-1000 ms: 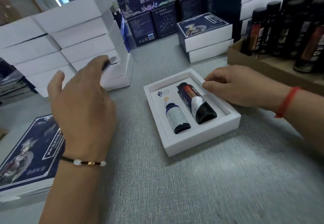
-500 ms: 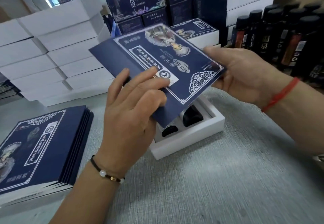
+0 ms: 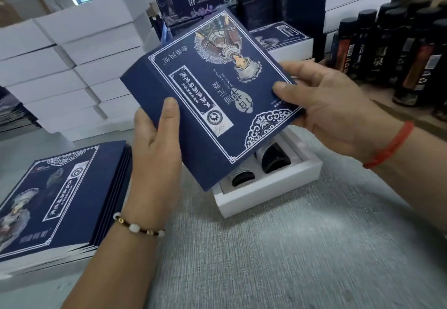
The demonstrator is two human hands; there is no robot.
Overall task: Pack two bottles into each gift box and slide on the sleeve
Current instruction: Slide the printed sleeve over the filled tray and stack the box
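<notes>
1. Holding a navy printed sleeve (image 3: 217, 95) in the air with both hands, a person tilts it above an open white gift box (image 3: 268, 192) on the grey counter (image 3: 290, 260)
2. Left hand (image 3: 154, 149) grips the sleeve's near left edge, thumb on the printed top face, the other fingers hidden underneath
3. Right hand (image 3: 338, 110) grips the sleeve's right edge, thumb pressed on top, fingers curled below
4. Half a second ago the left hand's fingers lay spread across the top of the sleeve; now only the thumb shows there, and the sleeve is raised higher and has opened into a box shape with a visible side panel
5. Two dark bottles (image 3: 261, 166) lie side by side inside the gift box; only their near ends show below the sleeve's lower edge
6. Stack of flat navy sleeves (image 3: 60, 195) rests on the counter at the left
7. Piles of white boxes (image 3: 72, 66) stand behind it, and dark bottles in a row (image 3: 399, 49) stand at the far right
</notes>
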